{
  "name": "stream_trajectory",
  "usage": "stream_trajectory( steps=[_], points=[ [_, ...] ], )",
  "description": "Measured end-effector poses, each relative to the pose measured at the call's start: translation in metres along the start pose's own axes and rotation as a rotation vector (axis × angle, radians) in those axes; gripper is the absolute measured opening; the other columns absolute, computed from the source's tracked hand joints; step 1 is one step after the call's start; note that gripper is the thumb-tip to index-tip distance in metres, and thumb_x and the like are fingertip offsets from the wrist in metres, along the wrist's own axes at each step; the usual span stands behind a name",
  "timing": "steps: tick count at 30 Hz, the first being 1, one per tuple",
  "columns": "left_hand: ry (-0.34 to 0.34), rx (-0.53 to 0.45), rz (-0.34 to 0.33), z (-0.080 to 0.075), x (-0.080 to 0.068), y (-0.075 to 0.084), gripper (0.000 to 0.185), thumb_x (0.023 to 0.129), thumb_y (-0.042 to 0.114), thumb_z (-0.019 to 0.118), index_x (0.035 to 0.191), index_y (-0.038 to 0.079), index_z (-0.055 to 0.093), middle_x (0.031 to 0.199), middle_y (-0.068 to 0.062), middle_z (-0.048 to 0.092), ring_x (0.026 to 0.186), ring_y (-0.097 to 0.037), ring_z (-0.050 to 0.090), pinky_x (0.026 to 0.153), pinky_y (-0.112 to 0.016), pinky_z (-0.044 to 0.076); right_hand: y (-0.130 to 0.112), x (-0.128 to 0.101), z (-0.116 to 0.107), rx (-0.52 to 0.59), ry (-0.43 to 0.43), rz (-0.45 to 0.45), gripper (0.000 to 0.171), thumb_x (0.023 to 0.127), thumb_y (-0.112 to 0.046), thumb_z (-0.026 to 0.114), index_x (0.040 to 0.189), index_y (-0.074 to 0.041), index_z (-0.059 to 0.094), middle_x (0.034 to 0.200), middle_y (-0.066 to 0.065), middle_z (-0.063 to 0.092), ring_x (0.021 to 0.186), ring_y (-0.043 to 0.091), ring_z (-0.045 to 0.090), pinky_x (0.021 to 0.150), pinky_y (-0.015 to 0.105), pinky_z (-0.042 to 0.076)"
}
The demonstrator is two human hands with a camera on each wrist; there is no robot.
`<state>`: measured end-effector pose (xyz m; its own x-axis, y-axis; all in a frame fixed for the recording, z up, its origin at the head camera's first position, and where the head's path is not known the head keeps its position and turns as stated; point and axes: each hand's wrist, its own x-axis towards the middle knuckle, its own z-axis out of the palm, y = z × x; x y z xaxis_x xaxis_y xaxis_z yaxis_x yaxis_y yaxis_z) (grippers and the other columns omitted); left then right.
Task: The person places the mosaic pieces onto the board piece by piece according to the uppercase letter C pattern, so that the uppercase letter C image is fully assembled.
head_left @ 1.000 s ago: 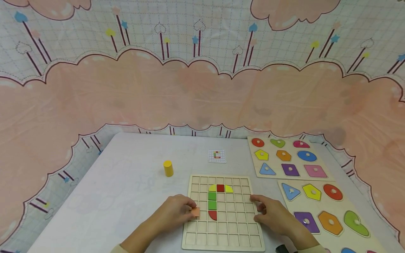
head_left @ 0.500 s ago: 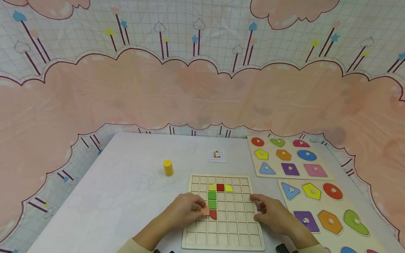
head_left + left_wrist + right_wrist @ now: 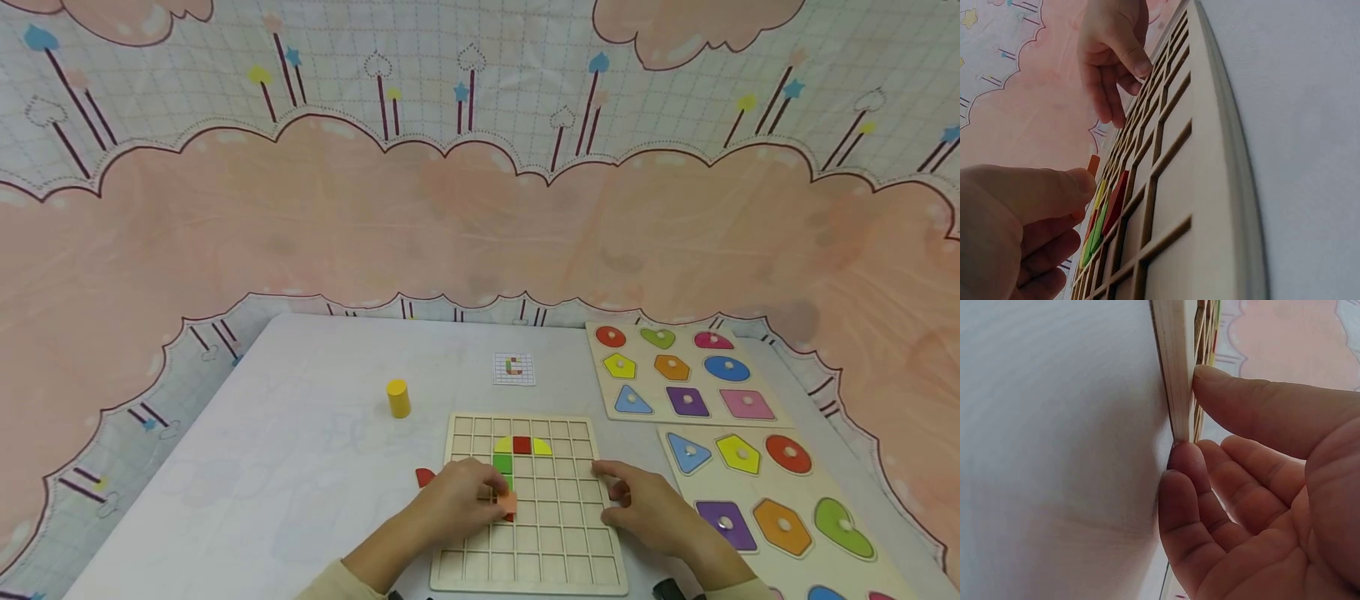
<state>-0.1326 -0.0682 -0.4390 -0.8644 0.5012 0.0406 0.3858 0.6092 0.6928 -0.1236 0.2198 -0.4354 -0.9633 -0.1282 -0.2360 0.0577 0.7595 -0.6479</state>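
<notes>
Between thumb and fingers, my left hand (image 3: pixel 461 500) pinches a small orange square tile (image 3: pixel 507 502) just over the wooden grid board (image 3: pixel 558 533). Below the tile, a red quarter-round piece (image 3: pixel 509 517) is mostly covered. Above it in the column are green tiles (image 3: pixel 502 463), the lower one partly hidden. A yellow curved piece (image 3: pixel 503 445), a red square (image 3: pixel 522 446) and another yellow curved piece (image 3: pixel 542 448) form the row on top. My right hand (image 3: pixel 645 508) grips the board's right edge, thumb on the upper side and fingertips against the side, as the right wrist view shows.
A loose red piece (image 3: pixel 425 477) lies left of the board, partly behind my left hand. Farther back are a yellow cylinder (image 3: pixel 398 398) and a small pattern card (image 3: pixel 513 368). Two knobbed shape puzzles (image 3: pixel 647 371) lie at right. A black object (image 3: pixel 667 590) sits by my right wrist.
My left hand has carried the orange tile rightward across the board, from its left edge to over the red quarter-round piece. The loose red piece has come into view. My right hand stays put.
</notes>
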Motion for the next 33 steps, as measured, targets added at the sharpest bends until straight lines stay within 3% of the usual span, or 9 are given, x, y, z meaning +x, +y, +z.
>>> stream_trajectory(
  steps=[4,12,33],
  points=[
    [-0.002,0.005,0.004,0.005,0.001,0.001,0.01,0.084,0.018,0.079,0.092,0.018,0.074,0.09,0.015,0.063,0.085,-0.006,0.053,0.074,-0.025,0.048,0.001,0.0,0.0,0.003,0.001,0.001,0.062,0.077,-0.006,0.082,0.135,-0.011,0.061,0.095,0.0,0.06,0.086,0.019,0.054,0.077,0.038,0.049],
    [0.011,0.069,0.073,0.013,0.006,0.003,0.012,0.085,0.018,0.08,0.094,0.013,0.074,0.087,0.015,0.064,0.085,-0.003,0.055,0.078,-0.024,0.05,0.001,-0.001,-0.001,0.007,0.002,-0.005,0.061,0.077,-0.006,0.082,0.134,-0.012,0.062,0.094,0.001,0.06,0.085,0.019,0.055,0.076,0.038,0.049],
    [0.008,0.192,0.137,0.021,0.01,0.006,0.017,0.082,0.022,0.084,0.096,0.016,0.075,0.084,0.016,0.058,0.082,-0.004,0.049,0.076,-0.022,0.045,-0.001,-0.002,-0.001,-0.002,0.004,-0.01,0.061,0.077,-0.006,0.082,0.134,-0.012,0.062,0.094,0.0,0.061,0.085,0.018,0.054,0.077,0.038,0.049]
  ],
)
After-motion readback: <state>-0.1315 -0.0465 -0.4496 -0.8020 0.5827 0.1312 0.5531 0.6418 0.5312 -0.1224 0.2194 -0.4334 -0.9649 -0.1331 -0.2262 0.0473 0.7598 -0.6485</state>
